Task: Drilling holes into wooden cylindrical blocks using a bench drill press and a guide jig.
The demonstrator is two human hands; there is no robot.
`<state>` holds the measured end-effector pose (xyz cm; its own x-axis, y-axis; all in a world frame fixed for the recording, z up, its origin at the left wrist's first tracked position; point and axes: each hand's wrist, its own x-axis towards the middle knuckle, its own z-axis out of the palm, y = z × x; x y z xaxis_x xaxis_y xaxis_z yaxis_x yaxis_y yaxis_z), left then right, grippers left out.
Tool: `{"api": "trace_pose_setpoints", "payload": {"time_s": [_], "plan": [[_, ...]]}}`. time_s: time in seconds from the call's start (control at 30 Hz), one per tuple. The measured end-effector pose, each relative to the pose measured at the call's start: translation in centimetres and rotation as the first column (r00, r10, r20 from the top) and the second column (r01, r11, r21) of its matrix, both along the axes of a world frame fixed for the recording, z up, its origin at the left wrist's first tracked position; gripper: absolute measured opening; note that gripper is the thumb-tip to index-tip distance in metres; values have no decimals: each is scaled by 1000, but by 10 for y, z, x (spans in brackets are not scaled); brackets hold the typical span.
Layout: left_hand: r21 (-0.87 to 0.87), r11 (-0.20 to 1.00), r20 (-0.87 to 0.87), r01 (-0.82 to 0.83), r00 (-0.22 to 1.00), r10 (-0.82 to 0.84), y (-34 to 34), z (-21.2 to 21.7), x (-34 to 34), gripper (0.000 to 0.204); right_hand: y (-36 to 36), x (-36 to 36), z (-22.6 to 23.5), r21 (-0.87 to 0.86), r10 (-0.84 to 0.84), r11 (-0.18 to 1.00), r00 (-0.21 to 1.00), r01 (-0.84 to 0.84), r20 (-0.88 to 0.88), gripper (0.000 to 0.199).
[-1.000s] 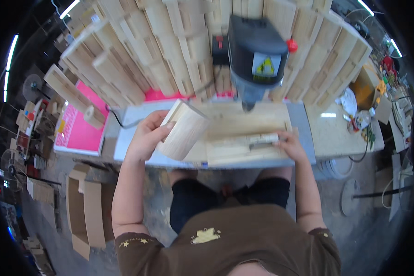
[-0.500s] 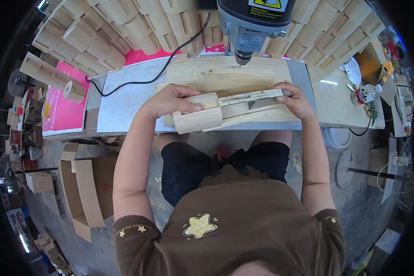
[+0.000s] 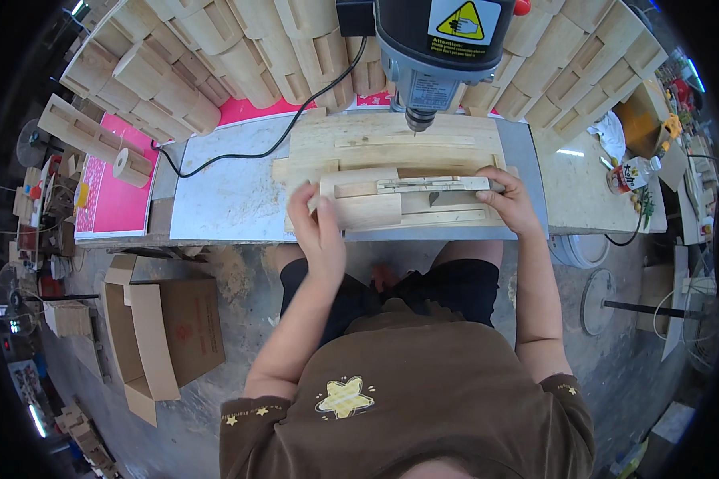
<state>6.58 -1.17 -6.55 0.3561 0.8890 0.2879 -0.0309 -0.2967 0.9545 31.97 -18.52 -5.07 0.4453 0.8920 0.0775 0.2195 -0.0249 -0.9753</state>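
— How far along is the work at the drill [image 3: 439,48]?

— Partway through one piece, it may be judged. A slotted wooden block [image 3: 367,211] is laid on the near side of the drill, a little to its left, and its slot is overlapped by one end of a wooden stick [image 3: 435,184]. Whether the stick is fully seated in the slot cannot be told.

— And how are the hands placed?

— The stick's other end is gripped by the right hand [image 3: 507,203], nearer than the drill and to its right. The left hand [image 3: 319,231] is opened at the block's left end, thumb and fingers parted; it is blurred, so contact cannot be confirmed.

— What is left, then?

— The block is not yet set beneath the drill, so no drilling is seen under way; more cannot be judged. Behind the drill and to both its sides, many slotted blocks [image 3: 295,60] are stacked, but whether they are finished cannot be told.
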Motion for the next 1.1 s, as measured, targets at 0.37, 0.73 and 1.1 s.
{"api": "trace_pose_setpoints", "payload": {"time_s": [0.37,0.73,1.1], "plan": [[454,849,-314,269,940,-130,-9,-9,9,76,12,0,-1,35,-21,999,996,18,86,28],[340,868,-575,362,810,-113,32,-15,47,75,40,36,-6,92,-226,974,920,207,319,33],[430,853,-547,296,837,-15,55,-28,43,49,55,17,34,44,-117,993,912,109,394,43]]}}
